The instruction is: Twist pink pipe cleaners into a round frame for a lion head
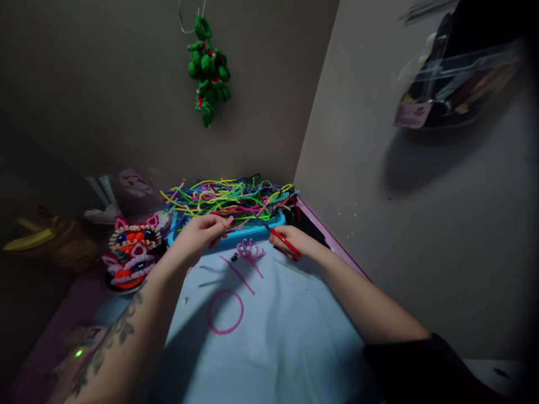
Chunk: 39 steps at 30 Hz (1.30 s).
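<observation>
My left hand (pixel 205 231) is closed in a pinch, with a short end of pink pipe cleaner (pixel 230 220) showing at its fingertips. Red-handled scissors (pixel 287 246) are gripped in my right hand (pixel 297 240), their blades pointing up and left toward the basket; whether the blades are spread I cannot make out. Below and between the hands, a cluster of curled pink pipe cleaners (pixel 250 251) lies on the blue cloth. A straight pink pipe cleaner (pixel 238 275) lies beside it, and a pink ring (pixel 209 311) rests nearer to me.
A blue basket (pixel 227 241) heaped with many-coloured pipe cleaners (pixel 227 196) stands against the back wall. Colourful fuzzy animal faces (pixel 133 238) sit at left. A green fuzzy ornament (pixel 208 67) hangs above, and a clear holder (pixel 455 84) is on the right wall. Blue cloth (pixel 295 336) covers the table.
</observation>
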{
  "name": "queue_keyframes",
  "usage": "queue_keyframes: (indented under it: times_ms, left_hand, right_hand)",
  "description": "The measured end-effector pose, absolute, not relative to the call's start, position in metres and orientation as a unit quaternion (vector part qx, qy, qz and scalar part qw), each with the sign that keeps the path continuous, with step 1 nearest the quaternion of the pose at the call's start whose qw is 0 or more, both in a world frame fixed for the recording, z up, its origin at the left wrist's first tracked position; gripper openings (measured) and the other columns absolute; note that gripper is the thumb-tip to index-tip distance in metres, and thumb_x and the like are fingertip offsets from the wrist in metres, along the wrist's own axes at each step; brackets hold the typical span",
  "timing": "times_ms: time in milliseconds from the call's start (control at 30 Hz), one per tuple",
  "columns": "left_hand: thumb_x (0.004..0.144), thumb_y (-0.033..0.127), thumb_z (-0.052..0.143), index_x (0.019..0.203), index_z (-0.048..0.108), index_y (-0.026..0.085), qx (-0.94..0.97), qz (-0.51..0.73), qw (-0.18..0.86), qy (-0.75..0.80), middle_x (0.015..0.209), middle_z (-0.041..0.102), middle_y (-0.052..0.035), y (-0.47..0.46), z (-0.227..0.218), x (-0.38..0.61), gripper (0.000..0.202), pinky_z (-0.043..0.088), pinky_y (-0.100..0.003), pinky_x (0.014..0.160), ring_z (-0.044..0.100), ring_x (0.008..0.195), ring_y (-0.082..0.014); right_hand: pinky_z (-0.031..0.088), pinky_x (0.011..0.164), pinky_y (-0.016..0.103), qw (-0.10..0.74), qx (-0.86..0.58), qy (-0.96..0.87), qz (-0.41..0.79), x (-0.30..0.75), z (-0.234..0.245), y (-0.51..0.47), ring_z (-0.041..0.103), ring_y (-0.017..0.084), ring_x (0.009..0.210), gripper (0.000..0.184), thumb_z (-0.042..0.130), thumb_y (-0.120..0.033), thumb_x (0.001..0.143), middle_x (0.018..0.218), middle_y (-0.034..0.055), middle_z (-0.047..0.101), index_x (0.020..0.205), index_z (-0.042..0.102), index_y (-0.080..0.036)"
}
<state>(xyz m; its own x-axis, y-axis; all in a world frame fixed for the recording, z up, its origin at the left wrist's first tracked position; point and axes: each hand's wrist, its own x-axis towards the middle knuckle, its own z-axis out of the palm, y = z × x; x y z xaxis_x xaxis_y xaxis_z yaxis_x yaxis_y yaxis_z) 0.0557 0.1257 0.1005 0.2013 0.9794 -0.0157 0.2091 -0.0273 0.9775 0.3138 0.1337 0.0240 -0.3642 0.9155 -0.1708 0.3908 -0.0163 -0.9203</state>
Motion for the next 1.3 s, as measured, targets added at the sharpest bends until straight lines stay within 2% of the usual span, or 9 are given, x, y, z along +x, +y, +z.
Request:
queue_keyframes:
  times_ms: [167, 300, 400, 533, 633, 733, 1033, 1200, 1300]
  left_hand:
    - [0.07, 0.028, 0.074, 0.069, 0.058, 0.017, 0.413, 0.504, 0.596, 0.47, 0.055, 0.051, 0.0028, 0.079, 0.11, 0.017, 0.02, 0.027, -0.015, 0.034, 0.037, 0.04, -0.0054]
    - [0.085, 0.016, 0.057, 0.071, 0.053, 0.015, 0.219, 0.522, 0.663, 0.491, 0.055, 0.046, 0.0047, 0.058, 0.082, 0.002, 0.015, 0.026, -0.011, 0.031, 0.034, 0.036, -0.0034]
    - [0.094, 0.01, 0.041, 0.071, 0.048, 0.015, 0.073, 0.565, 0.691, 0.445, 0.056, 0.042, 0.0058, 0.051, 0.06, 0.009, 0.024, 0.026, -0.008, 0.033, 0.034, 0.036, -0.0009]
    - [0.093, 0.008, 0.045, 0.073, 0.048, 0.016, 0.033, 0.657, 0.67, 0.344, 0.06, 0.044, 0.0052, 0.044, 0.041, 0.026, 0.022, 0.038, -0.011, 0.041, 0.042, 0.043, -0.0031]
    - [0.09, 0.008, 0.052, 0.074, 0.05, 0.017, 0.035, 0.703, 0.651, 0.284, 0.063, 0.045, 0.0052, 0.041, 0.03, 0.026, 0.018, 0.042, -0.012, 0.047, 0.045, 0.047, -0.0033]
    - [0.088, 0.009, 0.058, 0.076, 0.052, 0.018, 0.035, 0.737, 0.619, 0.268, 0.066, 0.048, 0.005, 0.039, 0.023, 0.013, 0.016, 0.045, -0.014, 0.052, 0.048, 0.051, -0.0042]
    - [0.089, 0.004, 0.051, 0.075, 0.054, 0.018, 0.031, 0.757, 0.587, 0.284, 0.059, 0.046, 0.0065, 0.03, 0.031, -0.004, 0.02, 0.046, -0.02, 0.051, 0.046, 0.048, -0.0063]
    - [0.091, 0.002, 0.044, 0.073, 0.053, 0.016, 0.041, 0.755, 0.598, 0.266, 0.056, 0.042, 0.0064, 0.031, 0.031, -0.013, 0.024, 0.04, -0.018, 0.045, 0.042, 0.044, -0.0055]
    - [0.098, 0.008, 0.033, 0.072, 0.051, 0.015, 0.009, 0.764, 0.59, 0.262, 0.054, 0.041, 0.0061, 0.035, 0.031, -0.019, 0.032, 0.039, -0.018, 0.044, 0.042, 0.043, -0.0054]
  right_hand:
    - [0.038, 0.062, 0.025, 0.038, -0.501, -0.822, 0.267, 0.329, 0.024, 0.089, 0.06, 0.018, 0.073, 0.014, 0.065, -0.03, 0.077, 0.082, 0.0056, 0.068, 0.081, 0.063, -0.017]
    - [0.044, 0.077, 0.03, -0.024, -0.554, -0.812, 0.183, 0.321, 0.024, 0.07, 0.063, 0.026, 0.096, 0.017, 0.064, -0.02, 0.077, 0.098, 0.0134, 0.07, 0.093, 0.068, -0.015]
    - [0.044, 0.086, 0.034, 0.062, -0.553, -0.812, 0.176, 0.298, 0.036, 0.063, 0.061, 0.027, 0.104, 0.02, 0.061, -0.021, 0.082, 0.103, 0.014, 0.07, 0.1, 0.068, -0.015]
    - [0.044, 0.09, 0.032, 0.227, -0.467, -0.801, 0.298, 0.237, 0.047, 0.049, 0.061, 0.023, 0.106, 0.029, 0.061, -0.035, 0.086, 0.113, 0.0103, 0.069, 0.109, 0.067, -0.019]
    - [0.044, 0.077, 0.029, 0.184, -0.419, -0.817, 0.35, 0.187, 0.038, 0.038, 0.064, 0.024, 0.099, 0.045, 0.066, -0.042, 0.081, 0.114, 0.0104, 0.07, 0.121, 0.061, -0.02]
    - [0.038, 0.064, 0.027, 0.14, -0.449, -0.81, 0.351, 0.156, 0.022, 0.034, 0.066, 0.021, 0.081, 0.027, 0.052, -0.039, 0.09, 0.093, 0.0069, 0.075, 0.105, 0.067, -0.021]
    - [0.039, 0.067, 0.026, 0.134, -0.469, -0.795, 0.361, 0.143, 0.008, 0.038, 0.066, 0.019, 0.079, 0.022, 0.047, -0.026, 0.093, 0.086, 0.0051, 0.074, 0.091, 0.069, -0.022]
    - [0.045, 0.067, 0.024, 0.209, -0.401, -0.763, 0.461, 0.151, 0.008, 0.048, 0.064, 0.016, 0.073, 0.023, 0.047, -0.026, 0.093, 0.081, 0.0025, 0.072, 0.094, 0.07, -0.02]
    - [0.049, 0.076, 0.028, 0.327, -0.393, -0.745, 0.427, 0.169, 0.023, 0.084, 0.066, 0.018, 0.086, 0.028, 0.05, -0.034, 0.093, 0.096, 0.0073, 0.073, 0.105, 0.069, -0.018]
